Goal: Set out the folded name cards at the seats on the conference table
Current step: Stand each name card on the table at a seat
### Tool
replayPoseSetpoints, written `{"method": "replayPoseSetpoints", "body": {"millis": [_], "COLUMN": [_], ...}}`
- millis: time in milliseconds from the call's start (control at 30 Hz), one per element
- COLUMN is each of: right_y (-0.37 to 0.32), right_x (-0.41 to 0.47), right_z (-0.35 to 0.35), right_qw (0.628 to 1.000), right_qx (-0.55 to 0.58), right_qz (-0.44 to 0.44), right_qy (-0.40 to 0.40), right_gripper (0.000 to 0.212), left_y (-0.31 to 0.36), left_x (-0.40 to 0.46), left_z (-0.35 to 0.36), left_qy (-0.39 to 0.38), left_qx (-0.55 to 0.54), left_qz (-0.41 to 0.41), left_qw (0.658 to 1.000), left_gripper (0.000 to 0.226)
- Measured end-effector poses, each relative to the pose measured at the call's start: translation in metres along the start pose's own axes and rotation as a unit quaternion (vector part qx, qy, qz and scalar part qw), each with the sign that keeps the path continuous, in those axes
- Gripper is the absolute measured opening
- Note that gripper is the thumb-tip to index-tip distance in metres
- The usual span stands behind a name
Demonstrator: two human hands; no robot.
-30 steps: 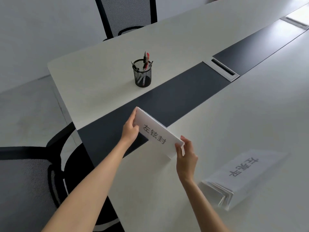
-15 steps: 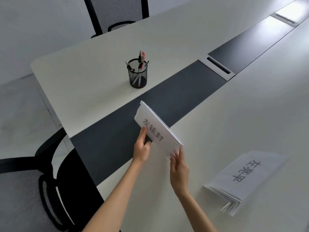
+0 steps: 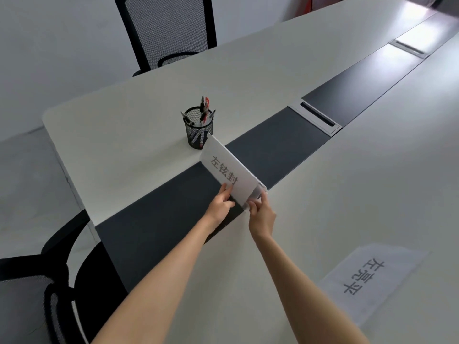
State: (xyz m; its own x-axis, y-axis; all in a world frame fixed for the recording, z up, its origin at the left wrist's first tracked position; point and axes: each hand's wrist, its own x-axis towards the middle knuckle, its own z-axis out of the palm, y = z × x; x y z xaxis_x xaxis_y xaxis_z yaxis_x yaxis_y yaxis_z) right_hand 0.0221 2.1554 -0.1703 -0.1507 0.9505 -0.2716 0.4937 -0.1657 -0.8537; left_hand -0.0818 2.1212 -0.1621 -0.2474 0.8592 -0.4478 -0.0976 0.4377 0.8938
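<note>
A white folded name card [image 3: 227, 167] with dark printed characters stands tilted over the dark centre strip [image 3: 159, 214] of the white conference table [image 3: 119, 135]. My left hand [image 3: 221, 207] pinches its near lower edge. My right hand [image 3: 260, 213] grips the near right corner, where the fold opens. A stack of further folded name cards [image 3: 370, 276] lies flat on the table at the lower right, apart from both hands.
A black mesh pen holder [image 3: 200, 127] with several pens stands just behind the held card. A silver cable hatch [image 3: 316, 117] sits in the strip, another hatch [image 3: 408, 47] farther off. One black mesh chair [image 3: 166, 31] stands across the table, another chair [image 3: 27, 294] at the near left.
Both hands have carried the card away from me, onto the dark strip and close to the pen holder. My left hand shifted from the card's far end to its near lower edge.
</note>
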Motion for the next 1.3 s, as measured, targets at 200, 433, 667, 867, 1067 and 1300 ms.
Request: {"method": "replayPoseSetpoints", "body": {"millis": [200,433,667,867,1067,1300], "right_y": [-0.001,0.004,0.013,0.075,0.103,0.108], "right_x": [-0.002,-0.082,-0.126,-0.097,-0.080,-0.064], "right_z": [-0.013,-0.065,-0.210,-0.297,-0.318,-0.339], "right_qw": [0.998,0.996,0.970,0.973,0.994,0.990], "right_qx": [-0.023,-0.033,-0.034,-0.136,-0.093,-0.054], "right_qz": [0.006,-0.038,-0.225,-0.113,-0.049,-0.074], "right_qy": [-0.060,-0.077,0.092,0.146,0.010,-0.109], "right_gripper": [0.052,0.041,0.029,0.041,0.053,0.057], "left_y": [0.011,-0.020,-0.041,-0.045,-0.047,-0.038], "left_x": [0.005,-0.045,-0.157,-0.192,-0.204,-0.201], "left_z": [0.002,0.024,0.097,0.164,0.212,0.259], "left_qy": [-0.009,0.130,0.070,0.042,0.121,0.328], "left_qx": [0.025,0.050,0.079,0.161,0.126,0.005], "left_qz": [-0.017,-0.020,0.073,0.154,0.157,0.102], "left_qw": [0.999,0.990,0.992,0.974,0.972,0.939], "left_gripper": [0.054,0.039,0.020,0.034,0.033,0.025]}}
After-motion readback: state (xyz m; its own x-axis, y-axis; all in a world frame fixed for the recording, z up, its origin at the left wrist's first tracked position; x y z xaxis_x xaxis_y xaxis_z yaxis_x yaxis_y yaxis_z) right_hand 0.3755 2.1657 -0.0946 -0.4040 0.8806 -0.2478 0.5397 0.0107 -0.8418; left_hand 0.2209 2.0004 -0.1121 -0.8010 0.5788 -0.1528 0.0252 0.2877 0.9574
